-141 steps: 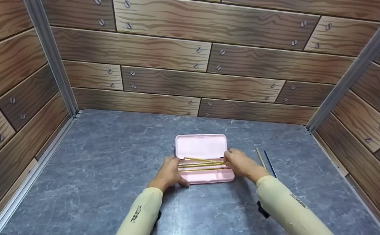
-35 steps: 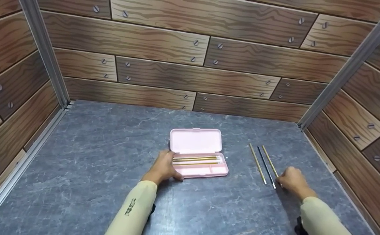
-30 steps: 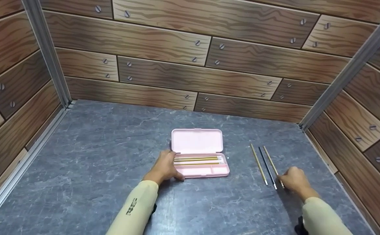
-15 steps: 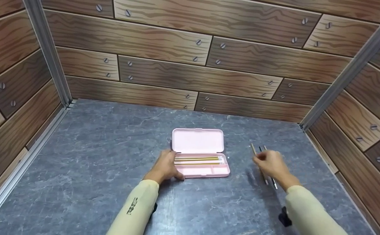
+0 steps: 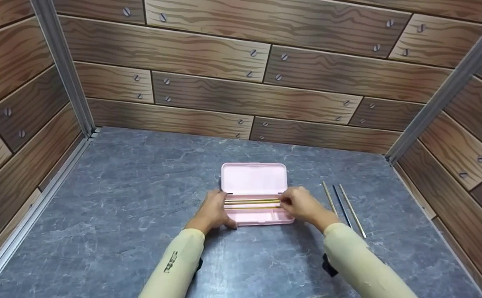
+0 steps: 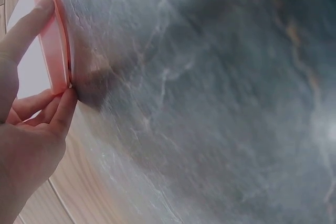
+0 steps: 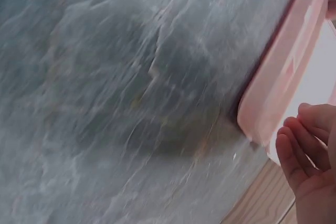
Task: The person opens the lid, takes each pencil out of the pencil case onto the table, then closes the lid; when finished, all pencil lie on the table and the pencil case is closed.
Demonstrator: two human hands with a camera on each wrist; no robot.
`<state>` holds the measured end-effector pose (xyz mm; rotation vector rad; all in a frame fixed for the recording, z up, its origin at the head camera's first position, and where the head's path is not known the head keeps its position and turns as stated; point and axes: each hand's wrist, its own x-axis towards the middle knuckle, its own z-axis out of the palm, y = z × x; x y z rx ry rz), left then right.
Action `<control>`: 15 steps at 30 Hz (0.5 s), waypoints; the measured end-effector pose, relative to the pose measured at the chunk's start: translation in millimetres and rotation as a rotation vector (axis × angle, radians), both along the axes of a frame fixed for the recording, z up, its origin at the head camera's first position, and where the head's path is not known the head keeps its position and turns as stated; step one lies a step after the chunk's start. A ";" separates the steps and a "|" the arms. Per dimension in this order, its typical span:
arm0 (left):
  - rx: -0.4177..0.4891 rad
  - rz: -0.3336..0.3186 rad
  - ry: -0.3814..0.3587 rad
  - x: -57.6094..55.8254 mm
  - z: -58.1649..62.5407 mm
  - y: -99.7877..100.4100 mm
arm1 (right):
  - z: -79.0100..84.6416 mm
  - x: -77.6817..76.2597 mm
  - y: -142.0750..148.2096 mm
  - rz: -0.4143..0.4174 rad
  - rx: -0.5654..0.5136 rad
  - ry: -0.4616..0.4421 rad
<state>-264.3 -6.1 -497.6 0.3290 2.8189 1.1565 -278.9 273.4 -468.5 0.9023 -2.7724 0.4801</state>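
An opened pink pencil case [image 5: 254, 178] lies on the grey table with its lid folded back. Three gold pencils [image 5: 251, 202] lie lengthwise in its tray. At the case's left end, my left hand [image 5: 212, 210] grips it, thumb on the front edge and fingers at the end and back, as the left wrist view also shows. My right hand [image 5: 305, 205] is over the tray's right end, curled fingertips at the pencils' ends. Those ends are hidden behind the fingers, and whether a pencil is pinched cannot be made out, even in the right wrist view.
Three pencils lie side by side on the table right of the case: a gold one [image 5: 328, 196], a dark one [image 5: 341, 203] and another gold one [image 5: 353, 212]. My right forearm covers part of them. Wood-patterned walls [image 5: 207, 95] enclose the table [image 5: 141, 186].
About a second ago my right hand was setting a gold pencil down at the right of the other two. It has since let go and moved left to the case. My left hand stays put.
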 end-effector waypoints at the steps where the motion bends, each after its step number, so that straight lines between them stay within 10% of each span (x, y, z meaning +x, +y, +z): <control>1: -0.001 -0.001 -0.001 0.0 0.1 0.5 | -1.2 -1.1 -2.4 0.008 0.013 -0.008; 15: -0.027 0.000 0.003 0.2 0.7 1.6 | -4.9 -8.5 -11.9 0.057 0.111 -0.116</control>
